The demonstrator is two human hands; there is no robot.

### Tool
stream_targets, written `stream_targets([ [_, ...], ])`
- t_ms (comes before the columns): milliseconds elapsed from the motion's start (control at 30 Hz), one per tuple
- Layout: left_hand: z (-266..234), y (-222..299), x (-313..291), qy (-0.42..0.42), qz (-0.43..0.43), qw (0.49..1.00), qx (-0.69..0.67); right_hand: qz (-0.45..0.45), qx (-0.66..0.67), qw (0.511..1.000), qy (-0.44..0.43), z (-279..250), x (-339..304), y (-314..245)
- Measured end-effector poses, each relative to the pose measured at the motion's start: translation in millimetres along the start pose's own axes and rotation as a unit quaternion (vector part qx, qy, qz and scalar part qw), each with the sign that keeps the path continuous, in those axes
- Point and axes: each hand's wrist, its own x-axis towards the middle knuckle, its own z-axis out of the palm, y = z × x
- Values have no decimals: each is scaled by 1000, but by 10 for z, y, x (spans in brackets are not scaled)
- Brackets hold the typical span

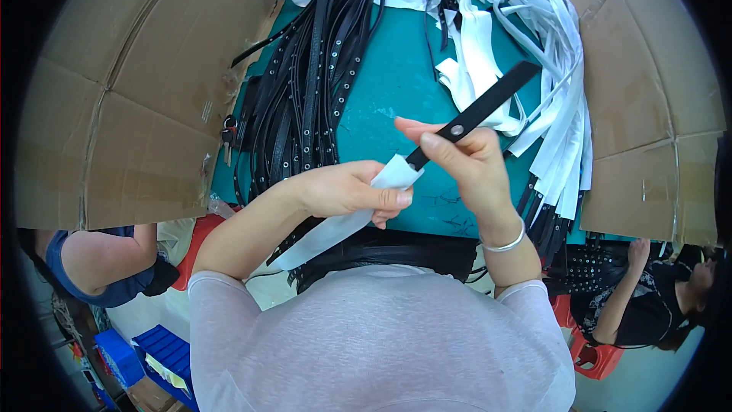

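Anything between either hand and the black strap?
Right hand: nothing visible; it pinches the strap directly. Left hand: yes, the white strip it grips, at the strap's near end, where the strap goes out of sight.

Taped cardboard walls (152, 130), left and right; teal tabletop (389, 99), upper centre; red stool (598, 361), pale floor (640, 370), lower right.
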Motion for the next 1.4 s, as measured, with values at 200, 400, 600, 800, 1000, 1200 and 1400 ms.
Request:
stream_targets([
  [200, -103, 177, 213, 15, 27, 998, -47, 12, 156, 988, -6, 22, -27, 396],
  [400, -404, 1255, 795, 199, 135, 970, 37, 124, 260, 952, -107, 508, -280, 1185],
  [600, -1199, 2175, 1267, 153, 184, 959, 155, -3, -20, 986, 168, -780, 63, 248],
  [800, -1064, 1732, 2096, 252, 140, 783, 552, -136, -400, 824, 376, -3276, 810, -1394],
  [1000, -963, 104, 2157, 211, 104, 634, 737, -144, -656, 724, 158, -2602, 808, -544],
  [1200, -1102, -320, 2173, 275, 323, 586, 690, 200, -737, 631, 137, -2316, 695, 722],
  [1400, -844, 44, 1304, 297, 173, 729, 592, 106, -532, 817, 196, -2227, 696, 476],
])
